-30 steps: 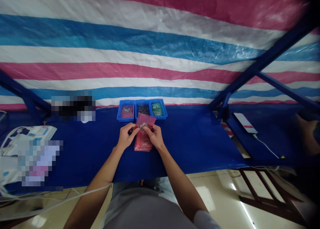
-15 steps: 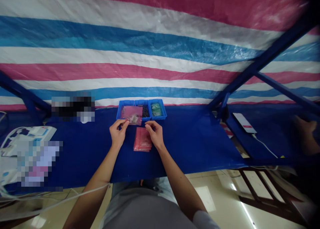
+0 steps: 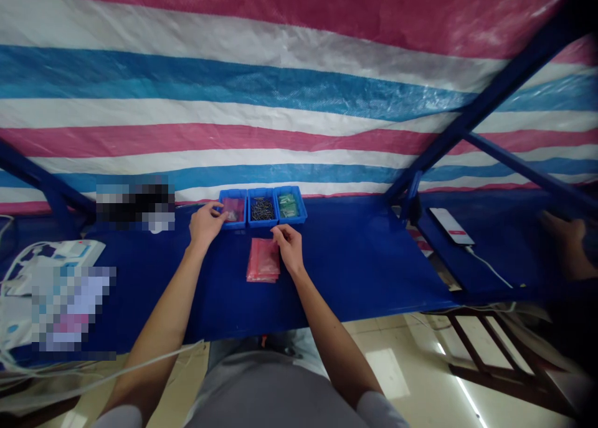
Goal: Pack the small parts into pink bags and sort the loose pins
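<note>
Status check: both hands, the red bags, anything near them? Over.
Left hand at left blue bin, by the pink bag; grip unclear. Right hand at red bag stack, contact unclear. Middle blue bin just beyond the stack.

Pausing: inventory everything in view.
Striped plastic sheeting: one, red-white-blue, background
Slanted metal supports: several, blue, sides
Flat tabletops: two, blue, centre, right
Rectangular plastic bins: three, blue, centre
Flat plastic packets: unclear, pink, left bin
Thin metal pieces: many, dark, middle bin
Plastic packets: several, green, right bin
Stacked plastic bags: several, red, front
Rectangular phone: one, pale, right
Blurred items: unclear, mixed, left
Co-worker's hand: one, bare, right
Left hand: one, bare, beside left bin
Right hand: one, bare, beside stack
</note>
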`<state>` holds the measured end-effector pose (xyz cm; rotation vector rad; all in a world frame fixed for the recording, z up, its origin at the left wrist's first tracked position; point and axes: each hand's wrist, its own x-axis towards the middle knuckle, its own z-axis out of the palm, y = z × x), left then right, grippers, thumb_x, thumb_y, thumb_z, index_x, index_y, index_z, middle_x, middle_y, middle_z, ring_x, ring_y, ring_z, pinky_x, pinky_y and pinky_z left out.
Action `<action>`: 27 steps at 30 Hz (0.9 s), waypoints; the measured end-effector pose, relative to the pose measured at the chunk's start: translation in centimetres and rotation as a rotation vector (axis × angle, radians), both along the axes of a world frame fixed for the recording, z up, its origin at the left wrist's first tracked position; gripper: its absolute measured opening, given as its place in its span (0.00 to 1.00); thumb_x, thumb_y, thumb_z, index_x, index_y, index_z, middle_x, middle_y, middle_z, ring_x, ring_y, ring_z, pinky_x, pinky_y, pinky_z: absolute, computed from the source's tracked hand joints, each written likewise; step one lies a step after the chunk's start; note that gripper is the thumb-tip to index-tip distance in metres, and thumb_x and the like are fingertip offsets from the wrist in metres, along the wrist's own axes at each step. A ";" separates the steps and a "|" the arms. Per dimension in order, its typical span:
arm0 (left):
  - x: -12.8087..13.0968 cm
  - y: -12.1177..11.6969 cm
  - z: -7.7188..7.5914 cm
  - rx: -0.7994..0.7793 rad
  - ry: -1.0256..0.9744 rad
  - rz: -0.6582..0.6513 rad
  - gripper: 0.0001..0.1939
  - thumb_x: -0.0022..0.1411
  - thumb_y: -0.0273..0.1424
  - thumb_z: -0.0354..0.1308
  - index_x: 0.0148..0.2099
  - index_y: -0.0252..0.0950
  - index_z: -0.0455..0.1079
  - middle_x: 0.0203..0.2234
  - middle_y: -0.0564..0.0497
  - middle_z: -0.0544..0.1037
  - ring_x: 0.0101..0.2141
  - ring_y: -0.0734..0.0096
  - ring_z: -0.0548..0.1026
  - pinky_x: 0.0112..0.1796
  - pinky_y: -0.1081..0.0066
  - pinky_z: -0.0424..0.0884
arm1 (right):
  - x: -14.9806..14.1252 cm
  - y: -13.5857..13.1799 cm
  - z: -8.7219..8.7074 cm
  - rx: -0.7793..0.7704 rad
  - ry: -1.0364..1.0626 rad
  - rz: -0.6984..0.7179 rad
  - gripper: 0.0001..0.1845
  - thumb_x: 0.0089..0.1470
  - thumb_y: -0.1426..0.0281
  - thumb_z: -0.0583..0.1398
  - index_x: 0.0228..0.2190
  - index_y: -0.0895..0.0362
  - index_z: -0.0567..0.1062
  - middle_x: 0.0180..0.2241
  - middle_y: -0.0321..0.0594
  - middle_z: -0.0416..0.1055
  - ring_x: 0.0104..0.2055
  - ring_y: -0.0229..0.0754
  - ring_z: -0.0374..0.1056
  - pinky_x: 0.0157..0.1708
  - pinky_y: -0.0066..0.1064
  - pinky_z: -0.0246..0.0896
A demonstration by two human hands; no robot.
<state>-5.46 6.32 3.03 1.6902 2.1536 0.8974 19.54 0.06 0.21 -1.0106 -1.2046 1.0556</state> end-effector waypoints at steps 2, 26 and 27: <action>0.2 -0.2 0.2 0.004 0.101 -0.012 0.18 0.54 0.37 0.65 0.48 0.44 0.77 0.33 0.50 0.80 0.38 0.58 0.77 0.41 0.64 0.70 | 0.0 0.0 0.0 -0.003 0.004 -0.004 0.15 0.58 0.58 0.60 0.30 0.57 0.76 0.23 0.33 0.65 0.25 0.37 0.61 0.30 0.29 0.57; 7.0 -7.2 -2.8 0.111 -0.220 -0.468 0.15 0.67 0.42 0.53 0.44 0.39 0.75 0.23 0.54 0.74 0.24 0.72 0.70 0.29 0.73 0.63 | 2.7 1.5 -1.9 -0.031 -0.380 0.139 0.16 0.50 0.58 0.66 0.36 0.56 0.75 0.25 0.33 0.70 0.25 0.36 0.64 0.28 0.29 0.59; 7.0 -7.2 -3.0 0.103 -0.224 -0.482 0.14 0.67 0.42 0.54 0.43 0.39 0.76 0.23 0.54 0.74 0.24 0.71 0.70 0.29 0.73 0.63 | 2.7 1.5 -2.0 -0.033 -0.373 0.143 0.17 0.50 0.58 0.66 0.36 0.57 0.75 0.26 0.33 0.70 0.26 0.36 0.64 0.28 0.29 0.60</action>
